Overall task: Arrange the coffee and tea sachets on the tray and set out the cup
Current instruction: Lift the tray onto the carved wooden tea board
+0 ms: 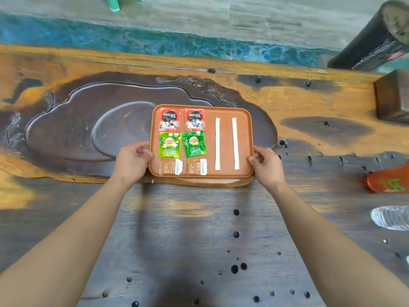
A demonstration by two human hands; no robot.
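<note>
Two hands (132, 158) (269, 166) gripping tray (225, 111)

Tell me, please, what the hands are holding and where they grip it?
Both hold the brown tray: left hand on its left rim, right hand on its right rim, near the front corners.

Brown tray (225, 173) is lying flat, carrying two red coffee sachets (169, 120) at the far left, two green tea sachets (169, 145) below them, all sitting neatly face-up.
</note>
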